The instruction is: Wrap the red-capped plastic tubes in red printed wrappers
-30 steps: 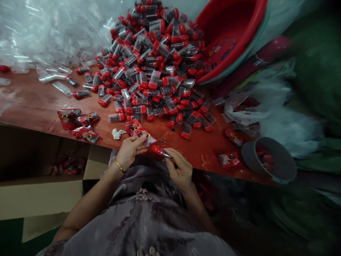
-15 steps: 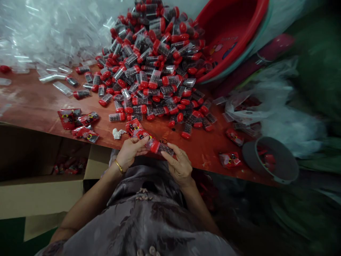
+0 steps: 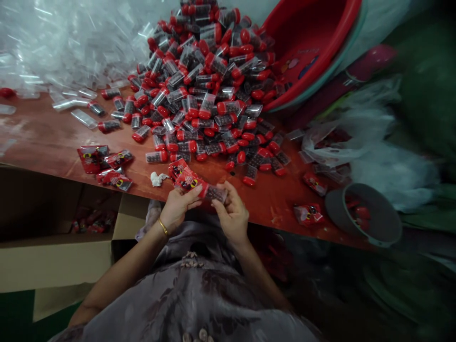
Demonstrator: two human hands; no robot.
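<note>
Pinching one red printed plastic sachet (image 3: pixel 188 180) above the front edge of the red-brown table (image 3: pixel 265 202), the left hand (image 3: pixel 174 209) probably steadies it. The right hand (image 3: pixel 233 216) grips one clear tube of dark pieces (image 3: pixel 216 193) between thumb and fingers, its red end toward the sachet, likely for alignment. One more sachet (image 3: pixel 176 167) lies just behind, three (image 3: pixel 93 159) toward the left, two (image 3: pixel 308 213) beside one round gray bowl (image 3: pixel 386 218). The heaped red-capped tubes (image 3: pixel 206 105) defy counting.
</note>
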